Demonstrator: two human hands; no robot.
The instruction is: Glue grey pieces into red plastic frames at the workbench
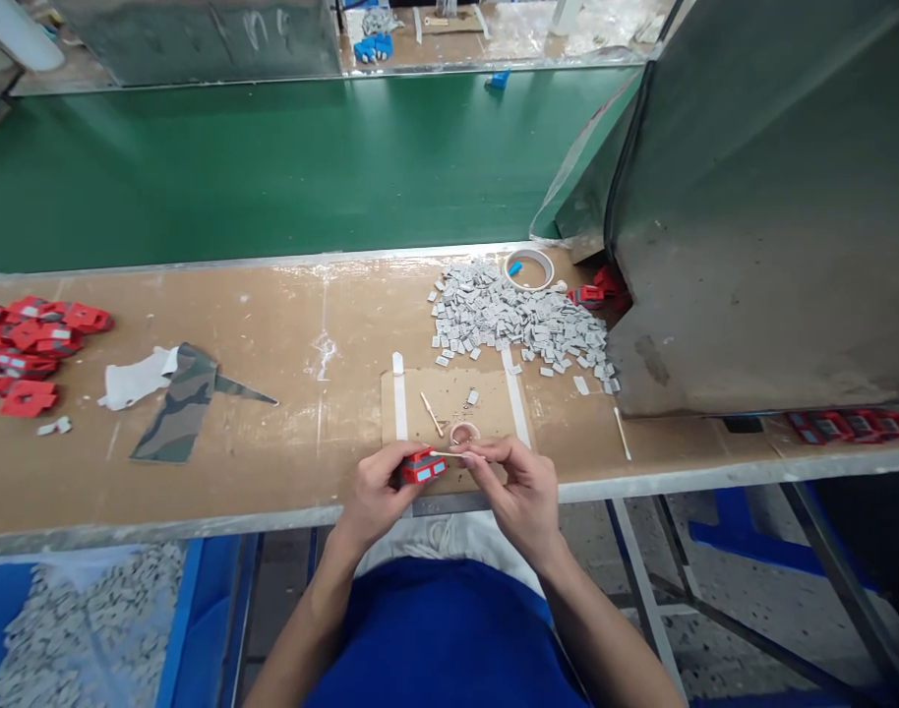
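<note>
Near the table's front edge, my left hand (372, 495) grips a small red toy car body (423, 465) with grey and pale window patches. My right hand (519, 492) pinches a cotton swab (448, 454), its tip at the upper side of the red toy car body. Just behind the swab sits a small round cup (464, 434), partly hidden by my right fingers. On the taped cardboard sheet (412, 383) lie a second swab (432, 414) and a single grey piece (472, 397).
A heap of small grey pieces (509, 315) with a tape roll (528, 269) lies behind the cardboard. Red toy parts (29, 339) pile at far left, beside a camouflage cloth (176, 408). A metal housing (759, 216) stands at right; a green conveyor belt (272, 177) runs behind.
</note>
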